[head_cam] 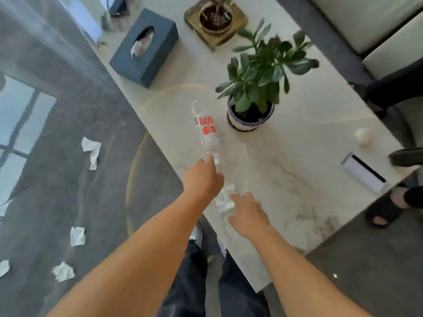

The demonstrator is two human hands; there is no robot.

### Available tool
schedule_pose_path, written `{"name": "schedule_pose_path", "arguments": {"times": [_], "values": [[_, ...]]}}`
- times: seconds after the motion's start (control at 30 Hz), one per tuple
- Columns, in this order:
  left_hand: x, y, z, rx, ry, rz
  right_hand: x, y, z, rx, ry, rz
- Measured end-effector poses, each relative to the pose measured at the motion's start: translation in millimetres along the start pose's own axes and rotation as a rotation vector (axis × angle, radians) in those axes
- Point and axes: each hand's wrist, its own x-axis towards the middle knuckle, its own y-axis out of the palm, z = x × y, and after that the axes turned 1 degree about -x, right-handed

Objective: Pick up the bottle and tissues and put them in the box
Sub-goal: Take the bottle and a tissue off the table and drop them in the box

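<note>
A clear plastic bottle with a red-lettered label lies on the white marble table, its neck end pointing toward me. My left hand reaches to that neck end and its fingertips touch it; the back of the hand hides whether the fingers grip. A crumpled white tissue lies near the table's front edge, between my hands. My right hand hovers over it with fingers spread. More crumpled tissues lie on the dark floor at left.
A dark blue tissue box stands at the table's far left, a gold ashtray behind it. A potted plant stands just right of the bottle. A white ball and a white device lie at right. Another person's sandalled foot is beyond the right edge.
</note>
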Motion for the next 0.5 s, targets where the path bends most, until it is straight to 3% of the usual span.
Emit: {"name": "schedule_pose_path", "arguments": {"times": [0.1, 0.27, 0.5], "values": [[49, 36, -11, -0.220, -0.141, -0.139, 38, 35, -16, -0.102, -0.068, -0.082], [113, 67, -18, -0.341, -0.308, -0.287, 80, 80, -37, -0.191, -0.205, -0.253], [107, 87, 14, -0.578, -0.396, -0.306, 101, 81, -45, -0.073, -0.284, -0.295]]}}
